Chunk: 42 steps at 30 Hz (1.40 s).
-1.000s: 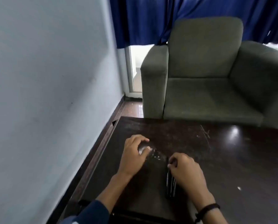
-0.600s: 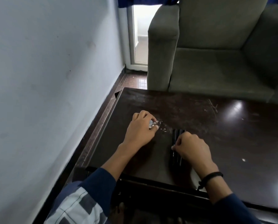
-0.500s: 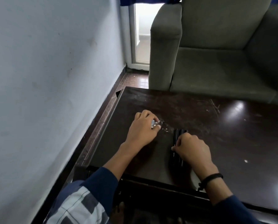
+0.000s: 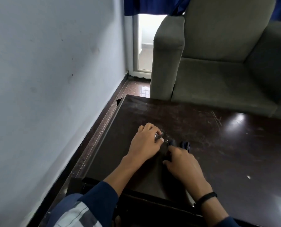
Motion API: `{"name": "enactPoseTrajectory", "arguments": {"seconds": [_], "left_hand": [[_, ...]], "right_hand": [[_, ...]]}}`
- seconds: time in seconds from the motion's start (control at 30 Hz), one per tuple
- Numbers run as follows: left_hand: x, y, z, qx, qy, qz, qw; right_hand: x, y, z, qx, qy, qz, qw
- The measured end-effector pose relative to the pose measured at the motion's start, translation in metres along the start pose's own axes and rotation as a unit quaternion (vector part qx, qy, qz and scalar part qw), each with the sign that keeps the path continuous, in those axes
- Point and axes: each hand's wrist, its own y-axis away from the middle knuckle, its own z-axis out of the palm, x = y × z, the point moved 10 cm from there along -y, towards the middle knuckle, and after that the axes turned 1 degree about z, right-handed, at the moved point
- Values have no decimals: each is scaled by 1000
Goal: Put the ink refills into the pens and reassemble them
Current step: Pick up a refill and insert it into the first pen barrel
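Note:
Several dark pens [image 4: 185,145] lie side by side on the dark wooden table [image 4: 234,145], mostly hidden under my right hand [image 4: 184,164]. One dark pen [image 4: 171,142] pokes out apart from the others, to their left. My right hand's fingers curl over it. My left hand [image 4: 144,143] sits just left of the pens, its fingertips pinching small silvery parts [image 4: 157,136]. A few more tiny bright bits [image 4: 165,136] lie on the table beside that hand. No ink refill is plainly visible.
A grey-green armchair [image 4: 218,63] stands right behind the table's far edge. A pale wall [image 4: 46,79] runs along the left, with a narrow floor gap beside the table. A white speck [image 4: 248,177] lies on the table at the right.
The camera has tilted down and then settled. My right hand has slid left toward my left hand, and one pen now sticks out apart from the group. My left hand stays on the silvery parts.

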Motion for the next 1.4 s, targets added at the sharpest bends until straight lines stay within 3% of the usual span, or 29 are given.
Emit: {"name": "enactPoseTrajectory", "arguments": {"seconds": [0.13, 0.27, 0.33, 0.47, 0.63, 0.73, 0.83, 0.97, 1.4], "left_hand": [[-4, -3, 6, -7, 36, -42, 998], [-20, -2, 5, -27, 146, -141, 979], [-28, 1, 12, -45, 264, -190, 945], [-20, 11, 29, -117, 467, -253, 839], [-10, 9, 26, -126, 524, -231, 810], [-8, 7, 25, -122, 571, -228, 779], [-4, 7, 25, -119, 576, -216, 779], [-5, 7, 22, -102, 557, -203, 799], [-2, 7, 24, -118, 572, -202, 786]], "right_hand": [[-3, -1, 5, -5, -41, 12, 999], [4, -1, -4, 14, -162, 52, 985], [8, 0, -9, 25, -223, 64, 972], [2, 1, -20, 38, -291, 24, 956], [1, -3, -17, 29, -340, 9, 940], [9, -5, -10, 15, -461, 42, 886], [13, -5, -8, 14, -518, 61, 853], [12, -7, -6, 28, -478, 50, 876], [0, 3, -23, 118, -355, 16, 927]]}}
